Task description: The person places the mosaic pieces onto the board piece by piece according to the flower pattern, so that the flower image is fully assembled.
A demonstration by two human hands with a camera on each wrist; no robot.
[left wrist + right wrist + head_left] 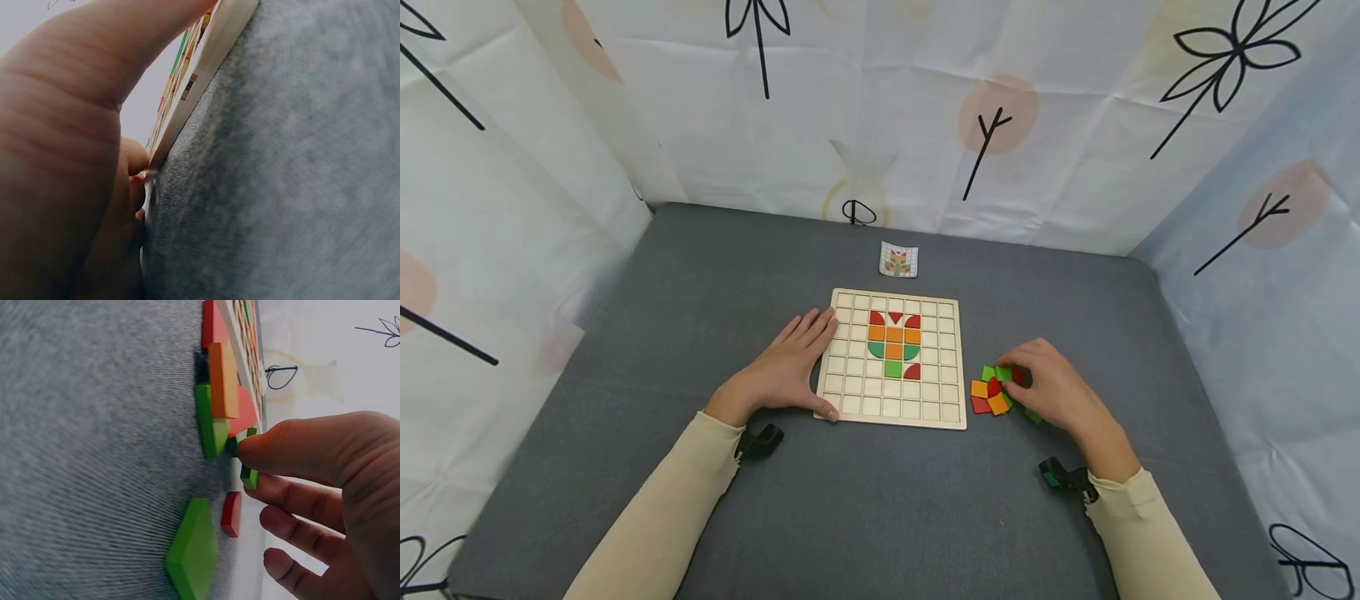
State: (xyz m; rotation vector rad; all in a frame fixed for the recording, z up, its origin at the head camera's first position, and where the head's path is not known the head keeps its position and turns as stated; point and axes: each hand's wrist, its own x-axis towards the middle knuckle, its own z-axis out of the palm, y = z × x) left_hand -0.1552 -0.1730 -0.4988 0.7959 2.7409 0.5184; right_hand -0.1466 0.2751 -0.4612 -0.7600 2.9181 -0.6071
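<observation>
A square wooden grid board [853, 387] lies on the table. My left hand [790, 362] rests along its left edge with fingers extended and the thumb at the lower left corner. Red, orange and green tiles sit in the board's middle cells, among them an orange square [893, 335] and a light green square [892, 368]. To the right of the board, my right hand [1048, 383] is over a small pile of loose tiles. It pinches a green tile [250, 478] between thumb and index finger; the tile's full shape is hidden.
In the pile are an orange tile [224, 381] and a red tile [981, 405]. Apart from them lies a green tile [195, 550] near the right hand. A small pattern card [898, 260] lies behind the board. Printed cloth walls [910, 167] surround the grey table [865, 517].
</observation>
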